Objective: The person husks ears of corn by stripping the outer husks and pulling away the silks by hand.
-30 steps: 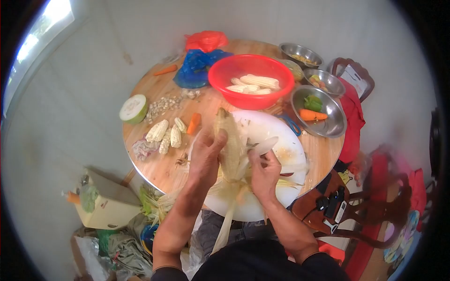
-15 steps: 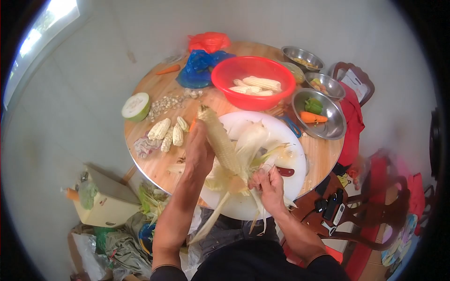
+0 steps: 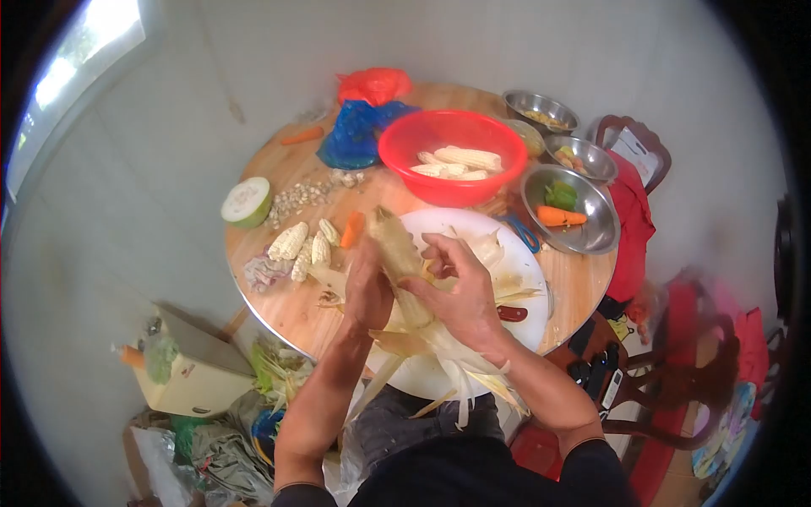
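Note:
My left hand (image 3: pixel 369 283) is wrapped round an ear of corn (image 3: pixel 394 241), which leans with its tip up and away from me. Peeled-back husks (image 3: pixel 456 355) hang from its lower end over the board's near edge. On the ear's right side is my right hand (image 3: pixel 463 296). Its thumb touches the corn, and its bent fingers stand apart from the thumb. Under both hands lies a round white cutting board (image 3: pixel 530 279), with loose husk on it. A knife's brown handle (image 3: pixel 512 313) shows by my right wrist.
A red basin (image 3: pixel 397 169) of peeled corn stands behind the board. Steel bowls (image 3: pixel 604 232) are at the right, one with a carrot (image 3: pixel 560 216). Short corn pieces (image 3: pixel 290 241), garlic cloves (image 3: pixel 296 198), a cut melon (image 3: pixel 245 201) and a blue bag (image 3: pixel 346 139) sit at the left.
My right hand has left the husks at the ear's lower end and moved up and left to the ear. More husk now hangs down. My left hand still holds the corn.

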Tool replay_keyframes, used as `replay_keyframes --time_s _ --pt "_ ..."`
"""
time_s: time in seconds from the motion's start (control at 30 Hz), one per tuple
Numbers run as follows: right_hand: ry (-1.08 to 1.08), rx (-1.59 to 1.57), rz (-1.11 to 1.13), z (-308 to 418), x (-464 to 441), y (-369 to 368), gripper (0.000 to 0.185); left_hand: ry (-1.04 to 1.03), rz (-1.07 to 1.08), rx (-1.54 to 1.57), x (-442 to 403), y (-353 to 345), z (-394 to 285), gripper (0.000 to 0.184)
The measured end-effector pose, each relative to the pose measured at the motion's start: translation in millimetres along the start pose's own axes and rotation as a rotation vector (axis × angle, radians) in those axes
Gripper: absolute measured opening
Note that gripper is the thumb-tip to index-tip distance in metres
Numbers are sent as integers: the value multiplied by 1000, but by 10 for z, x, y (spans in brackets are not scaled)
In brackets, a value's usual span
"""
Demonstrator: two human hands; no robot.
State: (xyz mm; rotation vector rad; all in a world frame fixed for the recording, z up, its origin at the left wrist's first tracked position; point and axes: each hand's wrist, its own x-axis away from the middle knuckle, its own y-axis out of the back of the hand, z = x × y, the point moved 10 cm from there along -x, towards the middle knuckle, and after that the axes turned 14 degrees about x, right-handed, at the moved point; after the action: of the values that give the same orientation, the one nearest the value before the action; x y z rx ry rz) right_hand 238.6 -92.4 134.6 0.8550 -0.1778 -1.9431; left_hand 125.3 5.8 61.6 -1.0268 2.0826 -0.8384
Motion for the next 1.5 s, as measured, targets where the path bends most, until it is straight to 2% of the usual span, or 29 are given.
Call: replay_keyframes --time_s 0.07,0.13,0.2,0.27,0.33,0.37,0.43,0.47,0.57,0.63,0.7,0.73,0.77,0.87,0.93,0.97,1.03,1.07,1.13,1.27,1.33,1.43,1.5 --pt "58 31 -44 162 -95 -10 51 -10 -51 -84 79 -45 -20 52" --pt "0 -39 -73 145 -144 -12 34 -9 -58 -34 135 -198 -15 50" --pt "-14 -74 -90 48 -122 -21 27 -10 -61 19 157 -216 -3 49" --pt "-27 -105 -107 -60 -115 -3 21 -25 -144 -79 174 -84 -1 46" --pt "-64 -144 -63 -171 -114 -13 15 0 -107 -74 174 -97 -3 45" --pt "-65 -141 -63 -217 -125 23 15 25 -68 -75 173 -128 11 45" --pt "-290 -216 -11 -494 -142 22 14 19 -78 -70 171 -137 10 46" --pt "-288 -212 -14 -490 -158 43 14 15 -88 -66 164 -143 12 47" --pt "-248 -281 -21 -362 -192 71 19 40 -75 -9 162 -246 21 46" --pt "-55 -221 -114 70 -227 140 22 17 -51 -24 156 -291 27 47" --pt "29 -132 -171 173 -269 202 22 -10 -26 -41 149 -360 32 49" --pt "115 -42 -223 270 -272 254 23 -37 -70 -190 155 -359 6 46" --pt "118 -45 -223 270 -275 249 23 -66 -117 -338 163 -349 -46 44" --pt "125 -128 -255 197 -246 274 12 -14 -70 -246 172 -412 -39 51" --pt "-16 -157 -240 -56 -230 274 6 -2 -54 -196 179 -367 -5 51" --pt "-17 -157 -240 -140 -222 298 6 6 -35 -146 178 -361 10 51" --pt "-147 -157 -101 -364 -236 215 11 10 -29 -148 169 -360 5 52" --pt "-149 -153 -108 -395 -237 243 11 19 -21 -149 153 -371 25 53" --pt "-267 -315 -44 -429 -257 214 16 51 -20 -122 126 -351 91 53" --pt "-213 -460 -115 -162 -422 272 24 80 -23 -74 146 -408 133 55" --pt "-215 -368 35 -180 -484 149 28 76 -13 -106 161 -427 117 56" --pt "-268 -392 104 -298 -444 102 32 59 7 -124 156 -406 94 57" --pt "-305 -349 109 -422 -372 161 28 50 17 -112 163 -377 73 57"
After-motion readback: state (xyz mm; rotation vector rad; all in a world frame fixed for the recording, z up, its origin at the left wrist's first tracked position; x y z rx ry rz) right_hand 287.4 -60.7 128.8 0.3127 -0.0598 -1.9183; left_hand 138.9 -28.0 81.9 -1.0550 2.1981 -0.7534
